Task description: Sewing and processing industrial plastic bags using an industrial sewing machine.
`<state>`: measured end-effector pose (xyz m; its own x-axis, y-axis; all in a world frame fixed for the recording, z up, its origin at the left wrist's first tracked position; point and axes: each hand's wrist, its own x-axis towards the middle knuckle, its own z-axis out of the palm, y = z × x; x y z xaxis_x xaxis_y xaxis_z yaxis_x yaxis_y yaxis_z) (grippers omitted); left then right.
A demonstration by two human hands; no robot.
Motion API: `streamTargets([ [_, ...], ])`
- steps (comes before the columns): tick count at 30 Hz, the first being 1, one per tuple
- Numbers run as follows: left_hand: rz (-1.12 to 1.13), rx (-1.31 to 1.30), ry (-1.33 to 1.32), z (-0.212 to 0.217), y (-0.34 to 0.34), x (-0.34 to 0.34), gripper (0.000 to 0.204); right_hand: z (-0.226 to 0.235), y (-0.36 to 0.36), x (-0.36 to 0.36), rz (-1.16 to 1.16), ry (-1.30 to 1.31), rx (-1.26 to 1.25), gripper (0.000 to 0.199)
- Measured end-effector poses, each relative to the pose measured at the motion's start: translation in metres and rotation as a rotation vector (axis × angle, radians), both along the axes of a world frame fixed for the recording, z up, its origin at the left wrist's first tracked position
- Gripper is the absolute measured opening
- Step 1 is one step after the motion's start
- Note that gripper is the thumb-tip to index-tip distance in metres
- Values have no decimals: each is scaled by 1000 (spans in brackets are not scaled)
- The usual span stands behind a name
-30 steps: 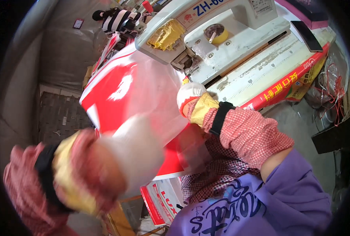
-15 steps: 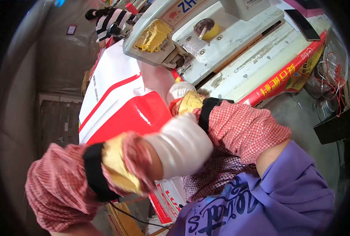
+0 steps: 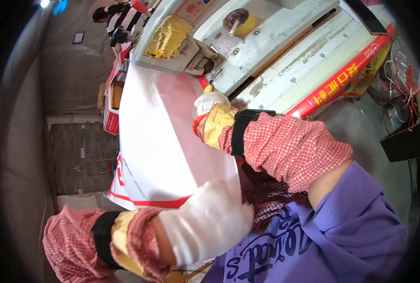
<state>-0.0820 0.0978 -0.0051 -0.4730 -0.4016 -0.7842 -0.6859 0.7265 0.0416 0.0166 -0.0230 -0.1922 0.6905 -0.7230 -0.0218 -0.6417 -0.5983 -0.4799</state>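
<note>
A large glossy white sheet with red bands [image 3: 158,141], perhaps bag or banner material, drapes from under the head of a sewing machine [image 3: 172,40] towards me. My left hand [image 3: 210,224], in a white knit glove, is at the sheet's near edge. Motion smears it and its fingers are hidden, so its grip cannot be told. My right hand [image 3: 211,103], gloved in white with a yellow fingertip, lies on the sheet's right edge close beside the machine's needle area. Most of its fingers are hidden. Both forearms wear red checked sleeves with black bands.
A roll of yellow tape [image 3: 240,22] sits on the machine bed. To its right are a dark phone [image 3: 364,16] and a red printed strip [image 3: 342,75] along the table edge. Tangled red string [image 3: 403,87] hangs at far right. Another person [image 3: 125,21] is at the back left.
The sheet has shifted: its broad red panel has gone from view and a white stretch now faces me. My left hand has moved down and slightly left. My right hand stays by the machine.
</note>
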Motion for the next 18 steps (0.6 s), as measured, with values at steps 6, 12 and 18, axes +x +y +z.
streamTargets([
  [6,47,-187,153,-17,-26,22,17,-19,6,-23,-105,-13,-112,21],
  [12,-4,-476,-2,50,-80,74,17,-42,37,-34,-134,-27,-232,23],
  [18,-79,5,-11,61,-22,37,2,-109,63,-124,-201,-42,-367,27],
])
